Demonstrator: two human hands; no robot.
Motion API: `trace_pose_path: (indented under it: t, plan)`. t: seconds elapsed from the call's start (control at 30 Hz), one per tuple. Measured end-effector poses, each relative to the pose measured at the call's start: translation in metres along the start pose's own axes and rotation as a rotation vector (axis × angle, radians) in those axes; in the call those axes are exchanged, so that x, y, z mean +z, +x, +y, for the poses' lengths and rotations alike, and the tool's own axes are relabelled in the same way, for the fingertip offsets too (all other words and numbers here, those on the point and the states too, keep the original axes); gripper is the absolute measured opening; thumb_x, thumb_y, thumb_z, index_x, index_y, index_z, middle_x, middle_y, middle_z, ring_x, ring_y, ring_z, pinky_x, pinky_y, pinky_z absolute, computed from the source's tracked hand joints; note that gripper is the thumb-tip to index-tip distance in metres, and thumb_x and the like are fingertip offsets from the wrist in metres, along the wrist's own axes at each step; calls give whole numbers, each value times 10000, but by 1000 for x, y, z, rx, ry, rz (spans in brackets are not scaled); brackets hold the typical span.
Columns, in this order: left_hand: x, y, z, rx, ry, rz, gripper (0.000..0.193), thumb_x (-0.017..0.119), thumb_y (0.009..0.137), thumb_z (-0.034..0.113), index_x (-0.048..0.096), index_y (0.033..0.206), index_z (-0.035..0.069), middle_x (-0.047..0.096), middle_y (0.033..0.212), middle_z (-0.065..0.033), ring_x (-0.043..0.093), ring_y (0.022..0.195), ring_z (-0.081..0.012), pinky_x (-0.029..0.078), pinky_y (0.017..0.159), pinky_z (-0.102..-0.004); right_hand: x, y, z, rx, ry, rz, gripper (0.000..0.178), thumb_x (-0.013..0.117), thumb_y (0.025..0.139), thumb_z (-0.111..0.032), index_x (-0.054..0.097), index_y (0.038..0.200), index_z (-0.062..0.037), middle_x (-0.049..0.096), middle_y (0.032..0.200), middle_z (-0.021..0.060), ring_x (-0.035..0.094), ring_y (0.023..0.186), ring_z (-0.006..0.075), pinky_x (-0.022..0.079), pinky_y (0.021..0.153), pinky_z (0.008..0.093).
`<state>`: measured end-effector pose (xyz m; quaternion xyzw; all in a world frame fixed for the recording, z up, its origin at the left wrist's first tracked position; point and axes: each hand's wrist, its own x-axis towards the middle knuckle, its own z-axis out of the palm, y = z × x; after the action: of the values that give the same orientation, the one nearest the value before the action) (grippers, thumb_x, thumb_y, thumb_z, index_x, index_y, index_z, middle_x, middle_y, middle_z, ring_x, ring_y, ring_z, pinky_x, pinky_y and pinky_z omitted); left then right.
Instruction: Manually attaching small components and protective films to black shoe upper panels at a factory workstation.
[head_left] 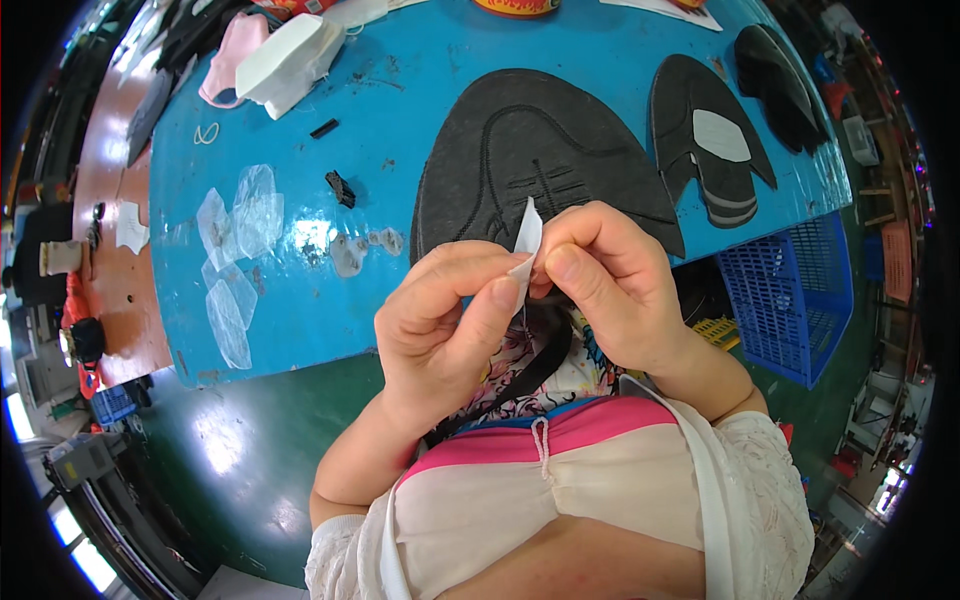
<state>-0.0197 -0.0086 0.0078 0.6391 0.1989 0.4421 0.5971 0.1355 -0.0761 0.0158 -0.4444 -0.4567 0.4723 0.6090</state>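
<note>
Between my two hands is a small white piece (529, 232), thin like paper or cloth, pinched in front of my chest. My left hand (440, 310) grips its lower left side between thumb and forefinger. On the other side my right hand (610, 280) pinches its right edge, fingers curled. Just beyond lies a large black stitched shoe-upper piece (530, 150) on the blue table (380, 120). To its right rests a stack of black shoe-upper pieces (690, 110) with a white oval patch (721, 136) on top.
Clear film pieces (255, 215) lie at the left, near small black scraps (340, 188). A white box-shaped bundle (290, 62) and a pink item (238, 50) are at the back left. Below the table's right edge stands a blue plastic crate (785, 300). More black pieces (775, 85) lie far right.
</note>
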Motion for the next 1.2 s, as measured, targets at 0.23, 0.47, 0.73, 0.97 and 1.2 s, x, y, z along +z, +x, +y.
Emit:
trace_pose_path:
  t: [0.23, 0.47, 0.73, 0.97, 1.2]
  plan:
    - [7, 0, -6, 408, 604, -1, 363, 684, 678, -80, 643, 1036, -38, 631, 887, -131, 612, 753, -243, 494, 643, -306, 4, 0, -9, 141, -44, 30, 86, 593, 906, -81, 556, 922, -4, 593, 794, 6, 549, 723, 36, 448, 633, 196]
    - [5, -3, 0, 321, 559, -47, 377, 699, 678, -76, 644, 1049, -29, 633, 913, -136, 617, 763, -243, 495, 645, -300, -3, 0, -12, 248, 2, 67, 76, 629, 877, -62, 582, 890, -3, 613, 812, 8, 551, 713, 30, 446, 608, 189]
    - [2, -7, 4, 6, 197, -22, 238, 695, 745, -63, 668, 978, -21, 657, 939, -135, 632, 784, -193, 495, 668, -273, -3, 0, -11, 283, 200, -15, 116, 604, 923, -106, 602, 922, 11, 623, 826, 26, 569, 754, 65, 468, 668, 210]
    - [3, -9, 6, -220, 48, 152, 93, 633, 846, -41, 669, 930, -41, 660, 872, -91, 597, 757, -110, 482, 675, -249, -4, -6, -3, 191, 121, -2, 133, 567, 947, -128, 570, 963, 5, 613, 866, 38, 569, 804, 76, 476, 729, 221]
    - [6, -10, 3, -296, -167, 205, 101, 605, 877, -18, 662, 952, -55, 654, 966, -94, 580, 805, -93, 453, 710, -215, -5, -1, -12, 243, 207, 15, 126, 600, 911, -90, 545, 991, -10, 591, 881, 18, 544, 789, 47, 462, 696, 207]
